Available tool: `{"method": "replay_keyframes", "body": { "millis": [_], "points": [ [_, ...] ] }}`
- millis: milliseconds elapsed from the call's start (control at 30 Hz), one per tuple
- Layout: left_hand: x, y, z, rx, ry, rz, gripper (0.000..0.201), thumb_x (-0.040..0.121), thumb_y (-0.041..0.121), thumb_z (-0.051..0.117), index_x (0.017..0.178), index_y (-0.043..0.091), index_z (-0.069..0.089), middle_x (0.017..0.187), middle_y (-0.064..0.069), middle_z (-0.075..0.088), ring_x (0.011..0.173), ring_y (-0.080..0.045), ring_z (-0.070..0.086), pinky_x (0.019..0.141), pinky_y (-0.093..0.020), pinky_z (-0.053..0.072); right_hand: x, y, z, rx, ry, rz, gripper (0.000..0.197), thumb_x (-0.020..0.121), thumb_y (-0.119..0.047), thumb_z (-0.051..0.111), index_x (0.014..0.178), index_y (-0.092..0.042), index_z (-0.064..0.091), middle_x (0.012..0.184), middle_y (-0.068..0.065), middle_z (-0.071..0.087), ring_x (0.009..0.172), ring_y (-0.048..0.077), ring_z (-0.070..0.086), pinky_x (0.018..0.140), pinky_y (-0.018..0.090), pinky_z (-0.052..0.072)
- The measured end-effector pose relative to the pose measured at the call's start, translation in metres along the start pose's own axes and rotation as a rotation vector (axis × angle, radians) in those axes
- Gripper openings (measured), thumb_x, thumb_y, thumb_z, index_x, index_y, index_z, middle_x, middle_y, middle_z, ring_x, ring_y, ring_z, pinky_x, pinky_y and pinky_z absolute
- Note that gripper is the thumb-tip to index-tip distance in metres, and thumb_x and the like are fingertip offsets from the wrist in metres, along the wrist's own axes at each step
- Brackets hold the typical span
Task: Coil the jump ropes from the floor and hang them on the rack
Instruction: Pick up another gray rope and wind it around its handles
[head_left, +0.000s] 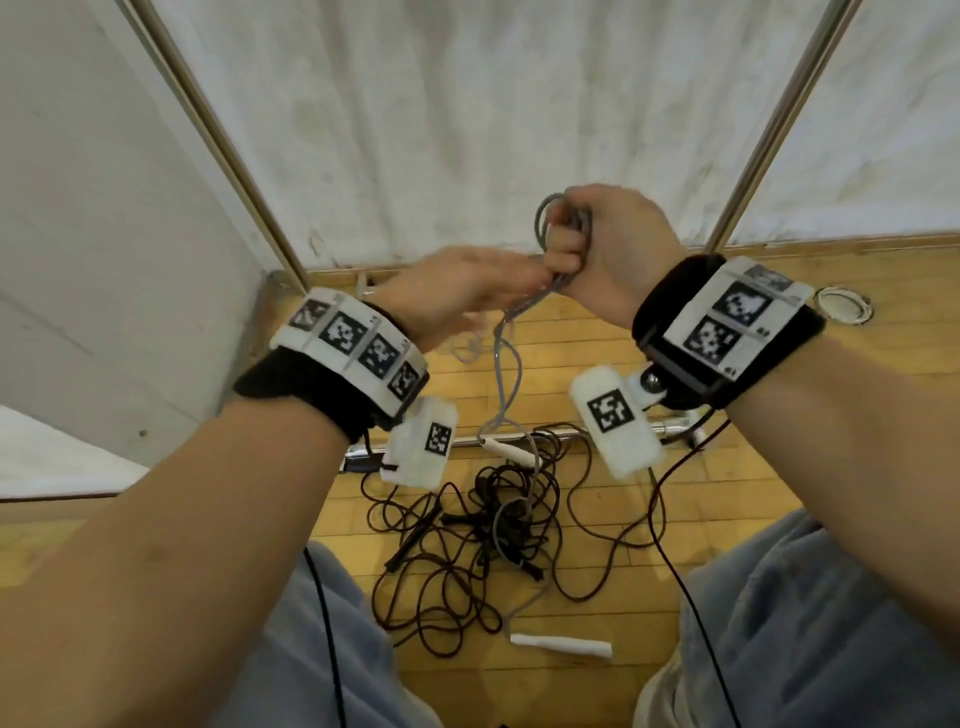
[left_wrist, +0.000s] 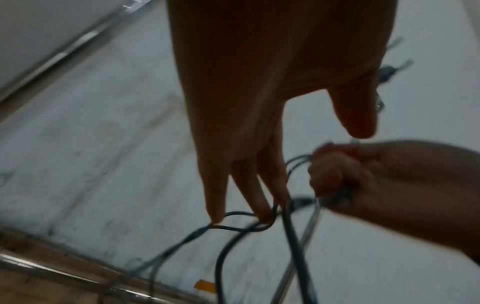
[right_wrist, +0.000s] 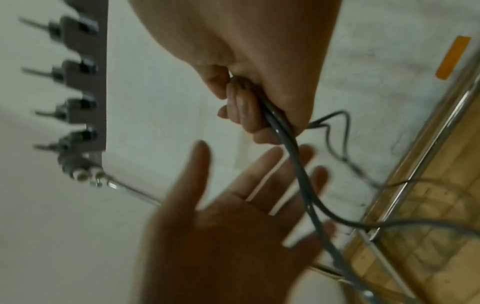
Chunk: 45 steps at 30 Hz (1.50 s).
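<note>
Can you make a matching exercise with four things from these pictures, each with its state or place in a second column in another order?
Things:
1. right hand
2. left hand
3. black ropes
4. white handle

States:
A. tangled in a heap on the floor
B. fingers straight, touching a gray loop
C. lying alone on the floor nearest the person
D. gripping coiled gray rope

Pairs: 1-D, 2-B, 3-A, 4-C

right hand (head_left: 602, 249) fisted, left hand (head_left: 457, 296) flat
</note>
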<state>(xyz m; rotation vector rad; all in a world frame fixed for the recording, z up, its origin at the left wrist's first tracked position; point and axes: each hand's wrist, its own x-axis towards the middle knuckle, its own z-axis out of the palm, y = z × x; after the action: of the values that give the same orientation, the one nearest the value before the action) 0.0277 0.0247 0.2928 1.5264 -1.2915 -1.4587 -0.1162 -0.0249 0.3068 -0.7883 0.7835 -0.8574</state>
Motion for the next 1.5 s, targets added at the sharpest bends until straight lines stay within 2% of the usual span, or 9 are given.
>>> {"method": "replay_keyframes", "body": {
  "millis": [233, 433, 633, 800, 1033, 1133, 1233, 1300, 1500],
  "points": [
    [0.008, -0.021, 0.021, 0.292, -0.056, 0.034, 0.013, 0.096, 0.015, 0.055, 0.089, 0.009, 0.065, 0.08, 0.005, 0.07, 0.067, 0.008, 0.063, 0.06, -0.007, 0.045, -0.005, -0.022, -0.007, 0.14, 0.012, -0.067, 0.03, 0.097, -0.017, 0.034, 0.07, -0.013, 0.045, 0.056, -0.004, 0.03, 0.046, 0.012, 0.027, 0.057, 0.026, 0.031],
    [0.012, -0.024, 0.011, 0.179, 0.185, 0.149, 0.015, 0.092, 0.016, 0.062, 0.079, 0.012, 0.068, 0.065, 0.003, 0.072, 0.067, -0.009, 0.071, 0.063, -0.024, 0.058, -0.003, -0.018, -0.017, -0.032, 0.139, -0.131, 0.023, 0.097, -0.034, 0.046, 0.092, -0.013, 0.056, 0.079, 0.002, 0.056, 0.077, 0.018, 0.057, 0.081, 0.032, 0.042],
    [0.009, -0.012, 0.007, -0.152, 0.387, 0.261, 0.022, 0.09, 0.014, 0.064, 0.07, 0.007, 0.065, 0.06, -0.002, 0.069, 0.059, -0.015, 0.068, 0.054, -0.024, 0.054, -0.013, 0.04, -0.017, -0.688, -0.274, -0.021, 0.018, 0.079, -0.025, 0.063, 0.094, -0.019, 0.07, 0.112, 0.007, 0.065, 0.115, 0.024, 0.054, 0.108, 0.045, 0.032],
    [0.008, -0.004, 0.008, -0.34, 0.394, 0.255, 0.017, 0.091, 0.013, 0.063, 0.078, 0.003, 0.059, 0.059, -0.002, 0.067, 0.064, -0.019, 0.07, 0.054, -0.023, 0.054, -0.014, 0.075, -0.014, -0.924, -0.17, -0.04, 0.016, 0.086, -0.034, 0.065, 0.093, -0.021, 0.058, 0.091, -0.003, 0.061, 0.089, 0.013, 0.057, 0.079, 0.029, 0.042],
    [0.009, -0.004, 0.008, -0.335, 0.415, 0.28, 0.022, 0.092, 0.013, 0.061, 0.071, 0.006, 0.06, 0.061, -0.004, 0.067, 0.066, -0.019, 0.067, 0.057, -0.023, 0.054, -0.009, 0.08, -0.011, -0.806, -0.085, 0.02, 0.024, 0.094, -0.007, 0.042, 0.078, -0.017, 0.057, 0.091, 0.008, 0.064, 0.103, 0.027, 0.059, 0.1, 0.039, 0.042],
    [0.011, -0.005, 0.005, -0.249, 0.458, 0.272, 0.023, 0.093, 0.022, 0.061, 0.073, 0.01, 0.061, 0.07, -0.003, 0.07, 0.07, -0.016, 0.068, 0.061, -0.024, 0.054, -0.011, 0.063, -0.009, -0.747, -0.067, 0.004, 0.024, 0.095, -0.002, 0.04, 0.08, -0.01, 0.058, 0.075, 0.006, 0.054, 0.076, 0.023, 0.058, 0.067, 0.016, 0.047],
    [0.013, -0.008, 0.003, -0.021, 0.454, 0.16, 0.017, 0.091, 0.025, 0.06, 0.079, 0.015, 0.066, 0.077, 0.002, 0.07, 0.077, -0.013, 0.069, 0.068, -0.028, 0.052, -0.013, 0.041, -0.004, -0.584, -0.009, -0.029, 0.021, 0.099, -0.006, 0.036, 0.096, -0.004, 0.057, 0.069, 0.007, 0.05, 0.069, 0.027, 0.061, 0.062, 0.025, 0.047],
    [0.01, -0.012, 0.004, 0.105, 0.335, 0.072, 0.01, 0.085, 0.019, 0.061, 0.087, 0.013, 0.069, 0.082, 0.001, 0.071, 0.084, -0.014, 0.068, 0.072, -0.028, 0.049, -0.013, 0.028, 0.001, -0.432, 0.024, -0.075, 0.021, 0.1, -0.006, 0.035, 0.105, -0.001, 0.054, 0.066, 0.01, 0.049, 0.064, 0.025, 0.059, 0.07, 0.037, 0.05],
    [0.001, -0.018, 0.02, 0.267, -0.083, -0.026, 0.024, 0.082, 0.019, 0.066, 0.106, 0.024, 0.068, 0.098, 0.005, 0.073, 0.103, -0.01, 0.063, 0.094, -0.035, 0.044, -0.019, 0.005, 0.01, -0.01, 0.103, -0.1, 0.023, 0.102, -0.009, 0.031, 0.092, -0.001, 0.05, 0.06, 0.005, 0.034, 0.052, 0.019, 0.038, 0.053, 0.028, 0.039]
  ]
}}
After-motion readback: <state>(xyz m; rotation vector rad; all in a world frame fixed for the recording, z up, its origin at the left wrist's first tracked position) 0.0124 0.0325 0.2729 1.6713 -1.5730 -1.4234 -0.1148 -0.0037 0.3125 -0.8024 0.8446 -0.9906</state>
